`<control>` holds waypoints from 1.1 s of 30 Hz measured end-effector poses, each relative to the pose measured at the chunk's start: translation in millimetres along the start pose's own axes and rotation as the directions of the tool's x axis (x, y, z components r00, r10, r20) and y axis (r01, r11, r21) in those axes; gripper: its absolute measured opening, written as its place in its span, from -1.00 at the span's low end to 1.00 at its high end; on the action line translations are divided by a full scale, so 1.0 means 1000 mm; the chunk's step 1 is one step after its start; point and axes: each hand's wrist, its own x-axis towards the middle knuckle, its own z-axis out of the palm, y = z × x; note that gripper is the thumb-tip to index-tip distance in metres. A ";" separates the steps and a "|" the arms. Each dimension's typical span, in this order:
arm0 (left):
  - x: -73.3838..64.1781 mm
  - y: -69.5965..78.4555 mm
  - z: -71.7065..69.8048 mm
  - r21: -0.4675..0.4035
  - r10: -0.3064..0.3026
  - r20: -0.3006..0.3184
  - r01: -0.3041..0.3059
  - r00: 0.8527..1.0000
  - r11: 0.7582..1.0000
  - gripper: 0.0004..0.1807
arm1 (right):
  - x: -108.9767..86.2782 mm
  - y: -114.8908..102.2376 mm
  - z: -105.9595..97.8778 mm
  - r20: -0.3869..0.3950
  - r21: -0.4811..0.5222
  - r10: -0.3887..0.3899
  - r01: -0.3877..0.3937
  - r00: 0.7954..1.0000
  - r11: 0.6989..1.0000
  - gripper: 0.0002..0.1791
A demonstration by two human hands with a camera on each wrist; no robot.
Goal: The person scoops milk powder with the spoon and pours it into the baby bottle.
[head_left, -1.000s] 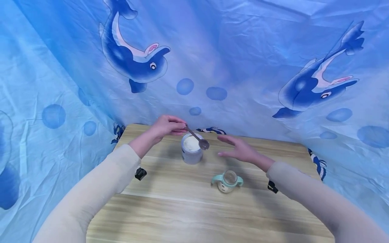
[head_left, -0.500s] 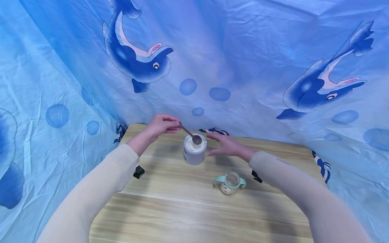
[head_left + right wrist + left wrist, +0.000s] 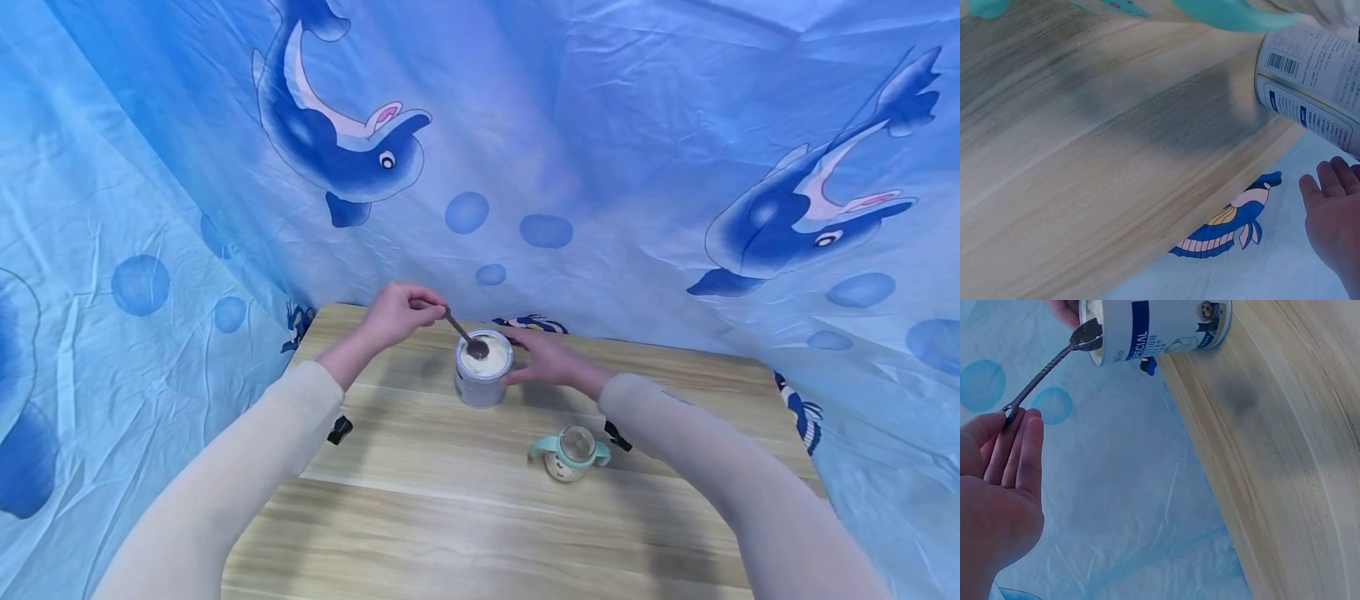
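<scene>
My left hand (image 3: 397, 318) pinches the handle end of a dark brown spoon (image 3: 459, 325) between thumb and fingers. The spoon tilts down, its bowl at the mouth of an open can (image 3: 480, 392) of off-white powder. In the left wrist view the spoon's bowl (image 3: 1088, 336) overlaps the can's rim; how deep it reaches is unclear. My right hand (image 3: 551, 357) is at the can's right side, thumb in front and fingers behind the rim. The right wrist view shows its fingers (image 3: 1332, 178) fairly straight beside the can's printed wall (image 3: 1310, 81); firm contact cannot be made out.
A small lidless baby bottle (image 3: 564, 468) with mint-green handles stands right of and nearer than the can. Both stand on a wooden table (image 3: 420, 517). A blue dolphin-printed curtain (image 3: 600, 108) hangs behind the table's back edge and along the left.
The spoon has moved from above the can's right side back over the powder and lower. My right hand has moved left to the can's side. The can and bottle shifted slightly in view with the camera.
</scene>
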 end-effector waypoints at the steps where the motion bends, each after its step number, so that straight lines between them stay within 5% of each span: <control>1: -0.001 0.000 0.000 0.024 0.013 0.000 -0.013 1.000 1.000 -0.80 | 0.001 0.001 0.001 -0.004 -0.007 -0.009 0.009 1.000 1.000 0.14; 18: 0.003 -0.011 0.005 0.175 0.110 0.066 -0.120 0.992 0.977 -0.87 | 0.007 0.013 0.015 -0.035 0.107 -0.062 0.065 0.997 0.992 0.13; 33: 0.004 -0.001 0.003 0.324 0.219 0.046 -0.222 0.975 0.920 -0.92 | 0.007 0.015 0.016 -0.040 0.141 -0.075 0.080 0.996 0.987 0.07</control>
